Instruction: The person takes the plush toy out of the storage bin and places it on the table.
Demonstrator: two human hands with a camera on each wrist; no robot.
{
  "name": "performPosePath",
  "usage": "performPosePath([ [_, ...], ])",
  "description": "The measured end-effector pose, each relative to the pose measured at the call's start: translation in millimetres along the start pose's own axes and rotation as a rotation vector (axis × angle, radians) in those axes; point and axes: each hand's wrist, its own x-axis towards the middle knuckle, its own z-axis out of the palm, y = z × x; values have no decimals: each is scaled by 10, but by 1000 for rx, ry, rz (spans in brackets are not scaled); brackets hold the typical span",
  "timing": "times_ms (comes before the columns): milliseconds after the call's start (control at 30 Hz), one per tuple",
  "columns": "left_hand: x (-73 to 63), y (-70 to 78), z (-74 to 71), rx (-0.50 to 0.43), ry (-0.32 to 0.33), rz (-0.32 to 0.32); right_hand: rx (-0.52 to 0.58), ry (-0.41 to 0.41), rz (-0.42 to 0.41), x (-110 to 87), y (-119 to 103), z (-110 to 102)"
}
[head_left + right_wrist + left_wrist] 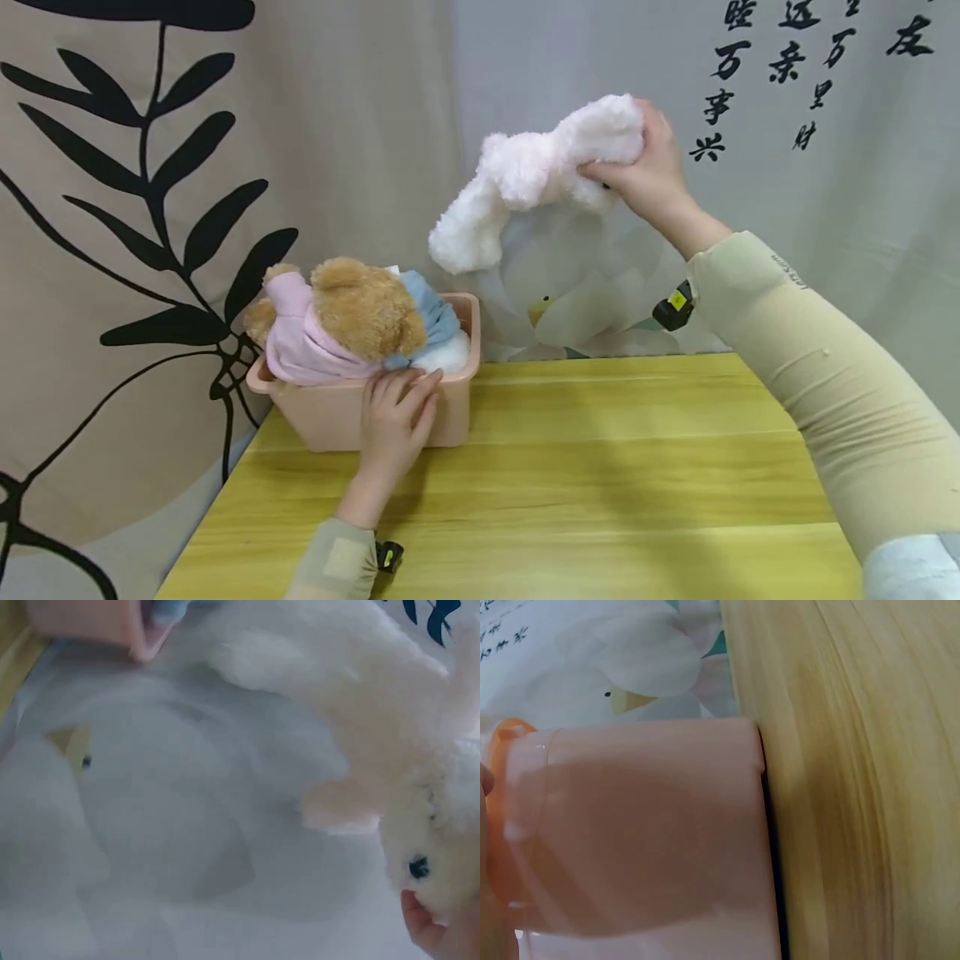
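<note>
Loosely laid, the left hand is resting its fingers over the front rim of the bin, apparently steadying it. Inside, the bear is showing a pink top, and blue cloth is bunching beside its head; the tight fit is probably pushing both above the rim. Farther right, the white toy is hanging before the curtain, apart from the bin. Thumb and fingers of the right hand are clamping its head end, one fingertip touching just beside an eye; most of the toy is lying left of that grip, drooping because only one end is being supported.
</note>
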Motion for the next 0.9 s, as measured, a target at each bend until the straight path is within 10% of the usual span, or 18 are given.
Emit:
performPosePath([
  [467,15,-71,-97,18,24,-10,-397,-440,-24,-150,-13,-100],
  [700,3,-55,-46,11,9,4,-538,-656,48,-543,297,203],
  [900,0,7,19,-7,14,16,-595,-672,96,-959,647,463],
])
